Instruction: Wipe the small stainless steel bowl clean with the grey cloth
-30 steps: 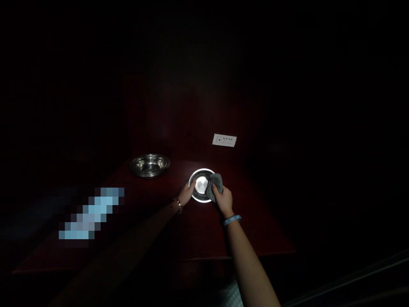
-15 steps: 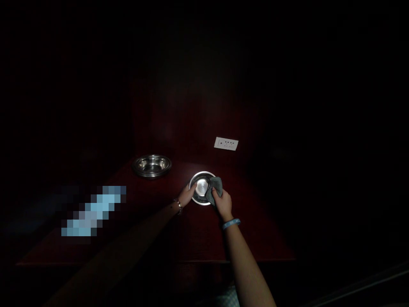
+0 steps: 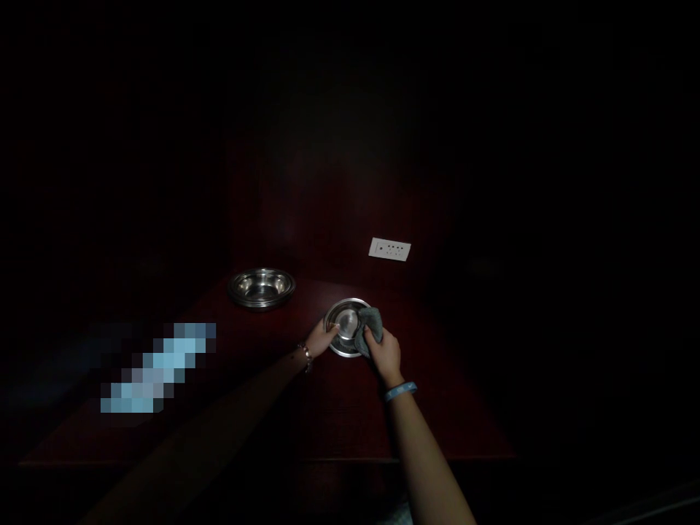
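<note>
In a dark room, a person's two bare arms reach out over a dark red table [image 3: 339,415], lit only around the hands. The right hand [image 3: 386,354], a pale blue band [image 3: 399,391] on its wrist, is clenched on a grey cloth [image 3: 368,326] and presses it against the right inner side of a small steel bowl [image 3: 346,327]. The left hand [image 3: 320,340], a bracelet [image 3: 305,356] at its wrist, grasps the bowl's left rim, fingertips hooked over the edge. The bowl sits near the middle of the table, between the two hands, and holds nothing but the fold of cloth (its shiny floor shows bare). Farther back and to the left, well apart, a stack of wider steel bowls [image 3: 262,287] stands near the table's far edge; the top one looks empty. Beyond, to the right, a white socket plate [image 3: 389,249] is fixed to the dark surface behind. At left, a pale blue patch is blurred beyond telling.
</note>
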`<state>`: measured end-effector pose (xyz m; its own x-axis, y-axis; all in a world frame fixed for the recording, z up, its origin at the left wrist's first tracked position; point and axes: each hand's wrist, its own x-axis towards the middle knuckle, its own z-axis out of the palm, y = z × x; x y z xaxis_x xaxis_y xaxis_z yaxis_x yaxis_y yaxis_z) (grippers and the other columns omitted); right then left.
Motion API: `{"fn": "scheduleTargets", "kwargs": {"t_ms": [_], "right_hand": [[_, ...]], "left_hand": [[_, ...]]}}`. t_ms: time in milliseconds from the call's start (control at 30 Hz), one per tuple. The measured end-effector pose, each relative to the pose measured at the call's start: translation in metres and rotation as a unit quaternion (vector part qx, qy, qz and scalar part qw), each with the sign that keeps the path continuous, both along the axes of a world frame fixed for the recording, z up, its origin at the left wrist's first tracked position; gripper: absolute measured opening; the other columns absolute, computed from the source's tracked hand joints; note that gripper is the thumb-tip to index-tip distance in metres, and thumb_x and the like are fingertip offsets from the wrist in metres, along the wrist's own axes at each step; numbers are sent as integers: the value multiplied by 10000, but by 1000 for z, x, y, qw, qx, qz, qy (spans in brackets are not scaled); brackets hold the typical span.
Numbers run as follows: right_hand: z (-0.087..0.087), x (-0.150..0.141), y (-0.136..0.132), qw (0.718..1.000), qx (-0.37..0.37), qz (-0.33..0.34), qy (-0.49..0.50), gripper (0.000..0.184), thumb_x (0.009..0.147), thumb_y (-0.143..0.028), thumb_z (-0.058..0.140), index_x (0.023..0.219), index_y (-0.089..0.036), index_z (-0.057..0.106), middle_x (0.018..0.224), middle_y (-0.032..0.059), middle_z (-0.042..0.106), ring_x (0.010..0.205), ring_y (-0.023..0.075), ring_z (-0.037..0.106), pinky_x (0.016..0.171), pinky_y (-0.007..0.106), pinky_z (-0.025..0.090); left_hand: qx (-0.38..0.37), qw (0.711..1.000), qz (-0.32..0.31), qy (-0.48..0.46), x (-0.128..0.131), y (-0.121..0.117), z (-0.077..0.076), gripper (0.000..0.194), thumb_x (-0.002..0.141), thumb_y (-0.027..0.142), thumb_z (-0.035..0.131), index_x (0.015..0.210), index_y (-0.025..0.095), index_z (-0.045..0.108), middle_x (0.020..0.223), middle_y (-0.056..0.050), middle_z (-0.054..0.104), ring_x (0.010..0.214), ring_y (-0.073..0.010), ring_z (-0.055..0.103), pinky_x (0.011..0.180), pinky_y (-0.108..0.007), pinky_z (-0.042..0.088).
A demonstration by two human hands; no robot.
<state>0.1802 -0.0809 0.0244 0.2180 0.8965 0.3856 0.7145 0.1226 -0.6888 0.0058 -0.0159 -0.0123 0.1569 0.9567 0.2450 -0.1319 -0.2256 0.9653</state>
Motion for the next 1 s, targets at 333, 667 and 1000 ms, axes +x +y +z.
{"fn": "scheduleTargets", "kwargs": {"t_ms": [333, 667, 1000], "right_hand": [[4, -3, -3, 999, 4, -25, -42, 464, 877, -552, 414, 810, -186, 690, 746, 75, 708, 646, 177, 618, 566, 234, 377], [7, -8, -3, 997, 41, -53, -27, 488, 851, -558, 419, 778, -154, 683, 703, 91, 678, 599, 180, 579, 540, 249, 351], [10, -25, 7, 991, 71, -13, 113, 484, 796, -567, 487, 754, -123, 674, 727, 103, 699, 675, 213, 631, 588, 261, 438]], "left_hand": [[-26, 998, 10, -47, 4, -11, 19, 323, 775, 359, 640, 1016, 147, 670, 1124, -94, 715, 1114, -250, 624, 1022, -371, 442], [-58, 991, -57, -105, -7, -11, 20, 361, 764, 230, 664, 1117, 152, 650, 1206, -96, 680, 1166, -262, 595, 1054, -432, 416], [-92, 992, 13, -90, -12, -28, 30, 379, 736, 183, 702, 1105, 149, 621, 1105, -96, 703, 1049, -248, 641, 976, -412, 483]]}}
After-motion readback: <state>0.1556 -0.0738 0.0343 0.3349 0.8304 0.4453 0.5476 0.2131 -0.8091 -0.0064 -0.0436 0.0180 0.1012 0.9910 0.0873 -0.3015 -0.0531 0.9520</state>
